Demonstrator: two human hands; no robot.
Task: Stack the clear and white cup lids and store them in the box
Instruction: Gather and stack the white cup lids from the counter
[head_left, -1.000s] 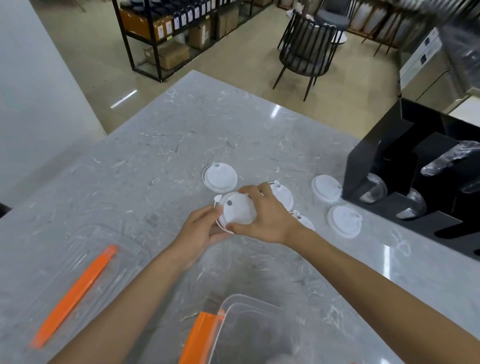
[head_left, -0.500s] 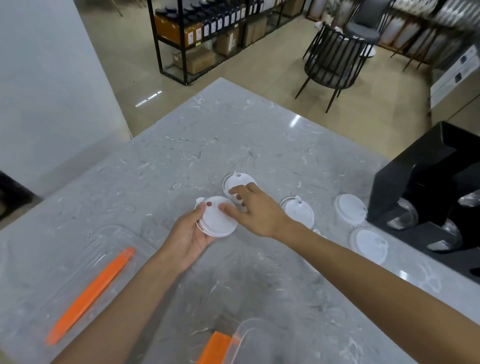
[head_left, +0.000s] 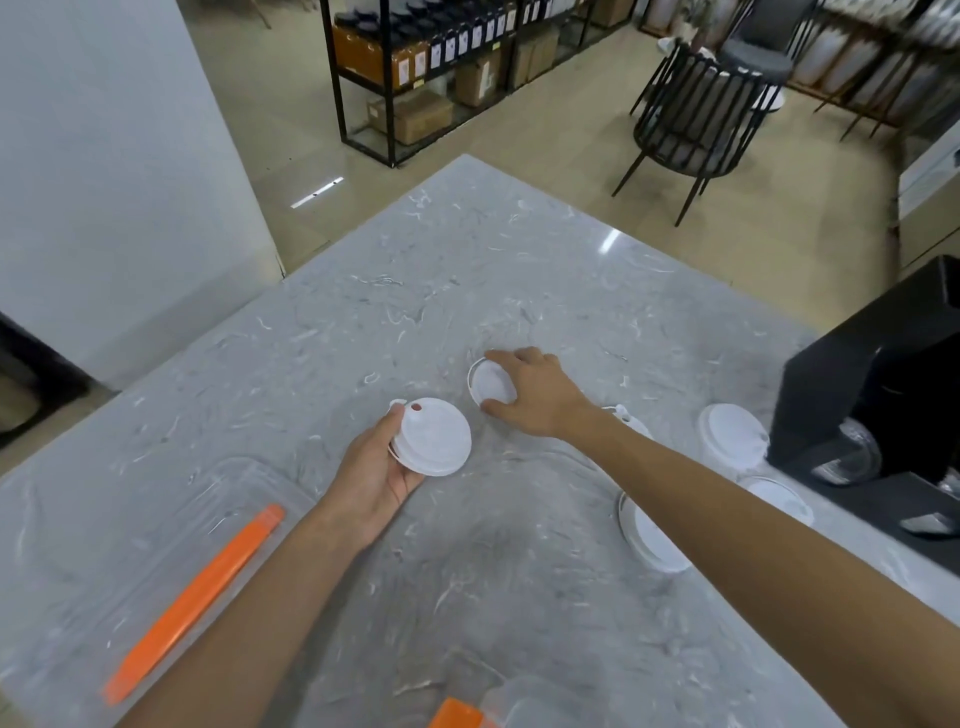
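My left hand (head_left: 371, 480) holds a small stack of white cup lids (head_left: 434, 436) just above the marble counter (head_left: 415, 291). My right hand (head_left: 535, 392) reaches past it and has its fingers curled around the rim of another white lid (head_left: 488, 382) that lies flat on the counter. More white lids lie to the right: one (head_left: 730, 434) beside the black holder, one (head_left: 779, 496) in front of it, one (head_left: 647, 535) under my right forearm. Only a corner of the clear storage box (head_left: 519, 709) with its orange clip shows at the bottom edge.
The box's clear lid with an orange latch (head_left: 192, 603) lies at the near left. A black cup dispenser (head_left: 872, 374) with clear lids stands at the right edge. Beyond the counter are a shelving rack (head_left: 415, 67) and a black chair (head_left: 706, 98).
My right hand let go of the stack and reached forward onto the far lid. My left hand kept the stack and drew it slightly left. The camera view shifted, pushing the box lower.
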